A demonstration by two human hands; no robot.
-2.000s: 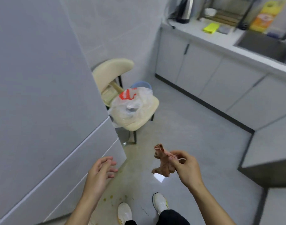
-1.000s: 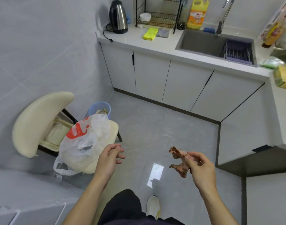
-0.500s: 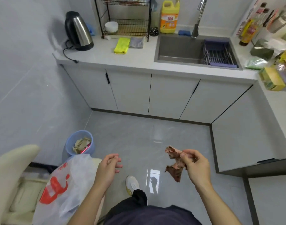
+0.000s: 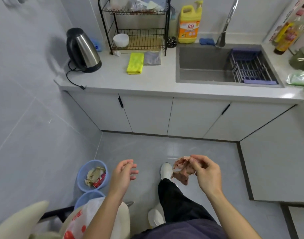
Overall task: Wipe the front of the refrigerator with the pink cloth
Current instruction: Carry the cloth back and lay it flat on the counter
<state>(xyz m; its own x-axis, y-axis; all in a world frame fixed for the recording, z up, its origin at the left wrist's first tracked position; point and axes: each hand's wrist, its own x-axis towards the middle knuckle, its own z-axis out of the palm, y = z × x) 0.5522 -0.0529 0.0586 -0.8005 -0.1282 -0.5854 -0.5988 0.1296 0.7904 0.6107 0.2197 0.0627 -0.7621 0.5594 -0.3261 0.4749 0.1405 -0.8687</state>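
Pink cloth (image 4: 182, 171), crumpled, dangles pinched by our right hand (image 4: 206, 175) above the floor (image 4: 199, 149); our left hand (image 4: 123, 175) hangs loosely open, empty. No refrigerator in view. So light a pinch could let the cloth drop.

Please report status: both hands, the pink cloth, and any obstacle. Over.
Left hand open, empty. Right hand pinches crumpled pink cloth, held in the air. Refrigerator not in view; white sink counter ahead. Over.

Glossy tile floor (image 4: 144, 152), steel kettle (image 4: 84, 50), crumpled cloth (image 4: 182, 171).
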